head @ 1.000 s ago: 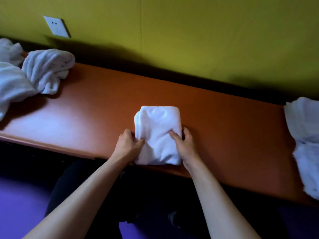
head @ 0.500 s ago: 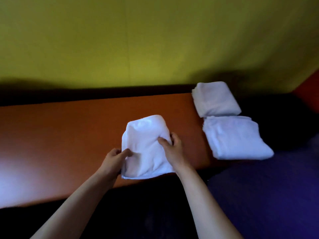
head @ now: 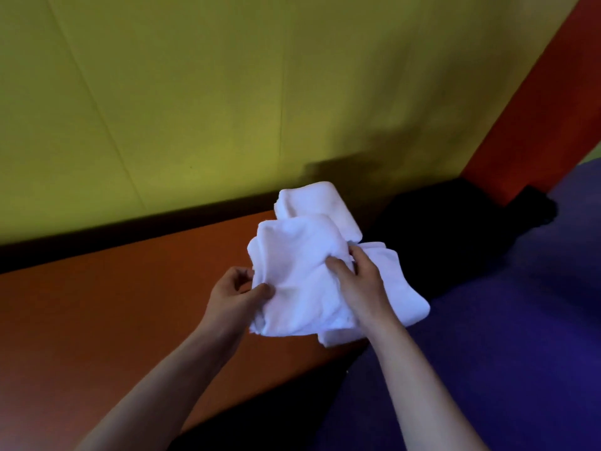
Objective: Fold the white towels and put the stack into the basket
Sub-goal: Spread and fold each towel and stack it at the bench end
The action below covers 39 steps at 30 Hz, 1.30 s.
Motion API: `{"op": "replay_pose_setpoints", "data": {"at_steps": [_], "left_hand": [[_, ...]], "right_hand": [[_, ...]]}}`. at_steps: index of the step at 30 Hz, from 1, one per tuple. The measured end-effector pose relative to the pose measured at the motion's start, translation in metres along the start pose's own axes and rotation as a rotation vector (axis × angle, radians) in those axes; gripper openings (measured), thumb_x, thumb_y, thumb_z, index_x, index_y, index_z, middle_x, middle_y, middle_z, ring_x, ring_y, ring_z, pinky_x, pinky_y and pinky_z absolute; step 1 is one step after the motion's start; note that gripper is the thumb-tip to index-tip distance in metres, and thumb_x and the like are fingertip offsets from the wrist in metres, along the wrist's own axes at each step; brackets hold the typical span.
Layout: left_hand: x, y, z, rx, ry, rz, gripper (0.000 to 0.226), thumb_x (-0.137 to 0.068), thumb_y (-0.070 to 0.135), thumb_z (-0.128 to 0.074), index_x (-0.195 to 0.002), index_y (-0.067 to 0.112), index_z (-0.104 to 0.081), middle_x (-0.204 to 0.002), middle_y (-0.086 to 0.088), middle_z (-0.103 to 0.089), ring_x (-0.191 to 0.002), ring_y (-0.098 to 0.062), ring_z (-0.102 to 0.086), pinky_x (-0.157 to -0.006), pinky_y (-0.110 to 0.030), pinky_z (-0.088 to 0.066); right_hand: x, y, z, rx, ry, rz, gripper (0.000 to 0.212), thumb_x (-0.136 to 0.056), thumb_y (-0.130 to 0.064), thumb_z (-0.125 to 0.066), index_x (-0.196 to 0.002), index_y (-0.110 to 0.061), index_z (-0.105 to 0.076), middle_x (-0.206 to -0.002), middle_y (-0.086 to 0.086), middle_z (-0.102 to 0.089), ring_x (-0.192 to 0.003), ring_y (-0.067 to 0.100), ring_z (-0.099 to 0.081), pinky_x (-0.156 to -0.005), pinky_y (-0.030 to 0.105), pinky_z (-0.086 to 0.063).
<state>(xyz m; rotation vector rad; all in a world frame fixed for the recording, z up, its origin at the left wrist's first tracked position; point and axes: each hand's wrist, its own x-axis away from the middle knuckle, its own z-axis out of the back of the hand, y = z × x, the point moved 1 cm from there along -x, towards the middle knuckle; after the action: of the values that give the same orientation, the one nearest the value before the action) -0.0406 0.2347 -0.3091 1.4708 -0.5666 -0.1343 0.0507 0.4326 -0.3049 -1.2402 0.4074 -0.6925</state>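
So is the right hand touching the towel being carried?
Touching: in the head view the right hand grips the carried towel, fingers pressed into its top.

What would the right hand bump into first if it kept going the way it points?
Probably the folded towel at the back. The right hand grips the carried towel and points up-left toward the wall, with that towel next in line. Depth is hard to judge.
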Motion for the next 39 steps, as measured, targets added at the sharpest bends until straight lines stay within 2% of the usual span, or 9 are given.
{"op": "replay_pose_setpoints", "data": {"at_steps": [3,5,7,12,16,20,27,34,39], "left_hand": [[-0.034,0.021,-0.027,-0.034,0.027,-0.155,0.052,-0.061,0.021,-0.077,-0.108,0.011,-0.057,-0.102,-0.001,-0.069,-0.081,-0.015,-0.070,-0.055,-0.024,-0.053],[-0.061,0.036,-0.041,-0.076,0.009,-0.267,0.064,-0.063,0.021,-0.075,-0.123,0.016,-0.053,-0.114,0.007,-0.063,-0.088,-0.011,-0.069,-0.057,-0.020,-0.054],[-0.088,0.047,-0.053,-0.149,-0.021,-0.357,0.063,-0.067,0.021,-0.071,-0.127,0.025,-0.052,-0.117,0.005,-0.062,-0.091,-0.014,-0.068,-0.062,-0.026,-0.058],[-0.159,0.052,-0.078,-0.360,0.037,-0.512,0.042,-0.078,0.023,-0.068,-0.119,0.034,-0.062,-0.118,-0.001,-0.061,-0.100,-0.023,-0.064,-0.086,-0.042,-0.056],[-0.197,0.022,-0.092,-0.638,0.013,-0.421,0.043,-0.093,0.026,-0.064,-0.136,0.024,-0.057,-0.132,-0.010,-0.055,-0.118,-0.027,-0.056,-0.103,-0.036,-0.045],[-0.201,-0.018,-0.089,-0.776,-0.100,-0.348,0.041,-0.099,0.040,-0.053,-0.138,0.032,-0.056,-0.150,-0.005,-0.045,-0.139,-0.025,-0.043,-0.114,-0.041,-0.036],[-0.183,-0.004,-0.078,-1.081,-0.035,-0.476,0.037,-0.102,0.047,-0.041,-0.136,0.041,-0.053,-0.156,0.004,-0.035,-0.135,-0.028,-0.043,-0.108,-0.046,-0.031],[-0.131,0.021,-0.026,-1.281,0.064,-0.641,0.043,-0.090,0.044,-0.046,-0.129,0.033,-0.060,-0.139,-0.001,-0.054,-0.121,-0.031,-0.056,-0.098,-0.048,-0.040],[-0.070,0.030,0.036,-1.302,0.162,-0.592,0.038,-0.084,0.041,-0.055,-0.119,0.030,-0.064,-0.128,-0.002,-0.059,-0.116,-0.031,-0.058,-0.094,-0.047,-0.043]], "right_hand": [[-0.045,-0.012,0.019,0.040,0.063,0.077,0.012,-0.091,-0.023,-0.067,-0.101,-0.027,-0.063,-0.093,-0.012,-0.068,-0.085,0.004,-0.063,-0.067,0.011,-0.048],[-0.079,-0.020,0.026,0.082,0.090,0.137,0.027,-0.088,-0.027,-0.066,-0.115,-0.025,-0.062,-0.107,-0.005,-0.069,-0.099,0.013,-0.064,-0.083,0.026,-0.053],[-0.114,-0.027,0.030,0.122,0.118,0.192,0.039,-0.082,-0.033,-0.062,-0.121,-0.029,-0.060,-0.116,-0.005,-0.068,-0.108,0.016,-0.063,-0.094,0.037,-0.052],[-0.186,-0.035,0.027,0.262,0.193,0.308,0.037,-0.091,-0.025,-0.061,-0.129,-0.024,-0.058,-0.122,-0.001,-0.066,-0.112,0.020,-0.060,-0.096,0.034,-0.048],[-0.214,-0.003,0.012,0.572,0.130,0.315,0.050,-0.094,-0.040,-0.059,-0.142,-0.031,-0.049,-0.134,0.011,-0.051,-0.122,0.032,-0.050,-0.106,0.040,-0.041],[-0.200,0.042,-0.006,0.936,0.061,0.380,0.050,-0.092,-0.055,-0.047,-0.138,-0.035,-0.053,-0.139,0.005,-0.049,-0.123,0.035,-0.049,-0.100,0.047,-0.045],[-0.188,0.041,-0.010,0.980,0.141,0.423,0.054,-0.091,-0.050,-0.041,-0.135,-0.024,-0.059,-0.138,0.010,-0.056,-0.122,0.036,-0.053,-0.097,0.047,-0.045],[-0.128,0.014,-0.041,0.819,0.154,0.592,0.049,-0.088,-0.033,-0.052,-0.135,-0.021,-0.058,-0.131,0.007,-0.060,-0.119,0.030,-0.057,-0.097,0.046,-0.045],[-0.067,-0.013,-0.085,0.734,0.101,0.662,0.046,-0.088,-0.028,-0.055,-0.133,-0.020,-0.058,-0.127,0.003,-0.062,-0.115,0.027,-0.057,-0.093,0.044,-0.045]]}}
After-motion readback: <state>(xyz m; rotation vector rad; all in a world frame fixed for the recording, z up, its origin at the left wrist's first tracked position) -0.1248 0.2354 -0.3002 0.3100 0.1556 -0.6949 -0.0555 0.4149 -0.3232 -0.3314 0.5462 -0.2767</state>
